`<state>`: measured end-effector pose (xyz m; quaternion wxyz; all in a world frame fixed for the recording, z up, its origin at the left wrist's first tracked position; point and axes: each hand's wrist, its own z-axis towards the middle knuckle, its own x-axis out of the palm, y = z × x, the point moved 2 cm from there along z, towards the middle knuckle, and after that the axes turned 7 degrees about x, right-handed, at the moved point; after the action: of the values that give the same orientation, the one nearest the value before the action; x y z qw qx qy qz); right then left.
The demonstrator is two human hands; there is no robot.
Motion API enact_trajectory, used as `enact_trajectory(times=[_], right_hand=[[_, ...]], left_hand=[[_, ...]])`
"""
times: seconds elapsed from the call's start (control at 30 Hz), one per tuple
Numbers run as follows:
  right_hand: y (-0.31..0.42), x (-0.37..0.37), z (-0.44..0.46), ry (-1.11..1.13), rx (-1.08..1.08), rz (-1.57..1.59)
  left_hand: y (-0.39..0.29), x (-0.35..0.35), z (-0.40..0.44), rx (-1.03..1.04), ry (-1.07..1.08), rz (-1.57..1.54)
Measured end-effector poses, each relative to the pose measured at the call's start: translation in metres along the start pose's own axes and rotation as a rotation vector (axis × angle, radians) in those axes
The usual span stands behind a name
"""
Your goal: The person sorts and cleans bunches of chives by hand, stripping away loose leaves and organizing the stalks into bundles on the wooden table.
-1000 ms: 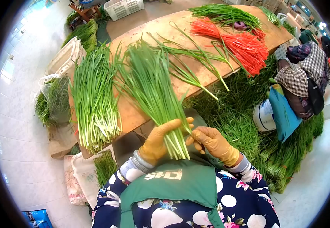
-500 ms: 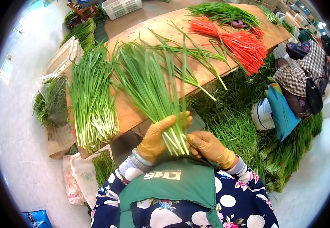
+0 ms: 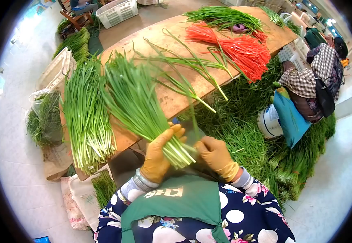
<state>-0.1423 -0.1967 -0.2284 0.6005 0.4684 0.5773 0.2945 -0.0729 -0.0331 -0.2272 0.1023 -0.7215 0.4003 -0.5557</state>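
My left hand (image 3: 158,156), in a yellow glove, is wrapped around a bunch of garlic chives (image 3: 139,101). The pale cut ends point toward me and the leaves fan out over the table edge. Just right of those ends, my right hand (image 3: 216,156), gloved too, is closed in a pinch on a single chive stalk (image 3: 194,119), blurred by motion. A larger pile of garlic chives (image 3: 87,117) lies at the table's left end. Several loose stalks (image 3: 188,87) are spread across the middle of the wooden table (image 3: 131,42).
Red ties (image 3: 245,52) and another green bundle (image 3: 224,17) lie at the far side. Leaf trimmings (image 3: 245,133) cover the floor at right, around a white bucket (image 3: 270,121). A person in checked clothing (image 3: 326,69) is beyond it. Crates (image 3: 117,13) stand at the back.
The view has shifted, so the table appears further left. My right hand has drawn slightly away from the bunch with a stalk; the left keeps its hold.
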Motion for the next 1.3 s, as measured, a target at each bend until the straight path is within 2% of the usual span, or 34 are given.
enact_trajectory(times=[0.07, 0.13, 0.2, 0.27, 0.33, 0.4, 0.47, 0.5, 0.6, 0.67, 0.7, 0.77, 0.87, 0.9, 0.93, 1.0, 1.03, 1.07, 1.13, 1.17, 1.2, 1.23, 1.3], right_hand=[[-0.029, -0.021, -0.006, 0.014, 0.13, -0.235], [-0.079, -0.044, -0.018, 0.078, 0.19, -0.783], [-0.154, -0.072, -0.023, 0.377, 0.543, -1.4], [-0.091, -0.091, -0.007, 0.209, 0.378, -1.231], [-0.029, -0.08, 0.022, -0.326, -0.225, -0.845], [0.026, -0.065, 0.047, -0.347, -0.39, -0.765], [0.022, -0.045, 0.074, -0.304, -0.39, -0.752], [0.01, -0.037, 0.082, -0.22, -0.274, -0.804], [0.021, -0.028, 0.054, -0.101, -0.345, -0.337], [0.042, -0.021, 0.019, 0.08, -0.332, -0.249], [0.044, -0.013, 0.008, 0.163, -0.343, -0.306], [0.042, -0.001, -0.002, 0.291, -0.377, -0.375], [0.058, -0.024, 0.013, 0.23, -0.425, -0.282], [0.06, -0.038, 0.027, 0.093, -0.462, -0.22], [0.065, -0.054, 0.041, -0.136, -0.467, -0.314], [0.052, -0.078, 0.077, -0.537, -0.502, -0.769], [0.04, -0.084, 0.091, -0.578, -0.407, -0.966], [0.025, -0.087, 0.107, -0.485, -0.22, -0.993], [0.002, -0.083, 0.127, -0.282, -0.136, -0.709], [0.001, -0.078, 0.123, -0.256, -0.149, -0.678], [0.002, -0.068, 0.113, -0.232, -0.164, -0.646], [0.008, -0.057, 0.097, -0.245, -0.264, -0.6], [0.033, -0.033, 0.057, -0.133, -0.449, -0.457]], left_hand=[[-0.003, -0.003, 0.003, -0.006, 0.006, -0.022], [-0.004, -0.013, 0.007, -0.101, 0.078, -0.115], [-0.008, -0.013, 0.009, -0.124, 0.103, -0.158], [-0.008, -0.015, 0.01, -0.174, 0.145, -0.23], [-0.008, -0.01, 0.011, -0.203, 0.164, -0.278], [-0.008, -0.012, 0.016, -0.206, 0.291, -0.311], [-0.008, -0.018, 0.016, -0.187, 0.228, -0.276], [-0.011, -0.016, 0.013, -0.179, 0.19, -0.275], [-0.019, -0.011, 0.008, -0.162, 0.199, -0.269], [-0.011, -0.029, 0.015, -0.17, 0.17, -0.232], [-0.02, 0.005, 0.003, -0.183, 0.158, -0.225], [-0.018, 0.002, 0.005, -0.202, 0.182, -0.21], [-0.017, -0.014, 0.009, -0.185, 0.221, -0.323], [-0.02, -0.009, 0.007, -0.185, 0.228, -0.354], [-0.022, -0.004, 0.006, -0.185, 0.235, -0.386], [-0.023, -0.003, 0.006, -0.187, 0.275, -0.401], [-0.023, -0.002, 0.007, -0.187, 0.314, -0.42], [-0.022, -0.002, 0.007, -0.187, 0.315, -0.42], [-0.018, -0.006, 0.008, -0.204, 0.274, -0.428], [-0.015, -0.011, 0.011, -0.21, 0.362, -0.452], [-0.014, -0.011, 0.011, -0.203, 0.362, -0.452], [-0.013, -0.01, 0.01, -0.187, 0.306, -0.382], [-0.01, 0.0, 0.005, -0.194, 0.221, -0.262]])
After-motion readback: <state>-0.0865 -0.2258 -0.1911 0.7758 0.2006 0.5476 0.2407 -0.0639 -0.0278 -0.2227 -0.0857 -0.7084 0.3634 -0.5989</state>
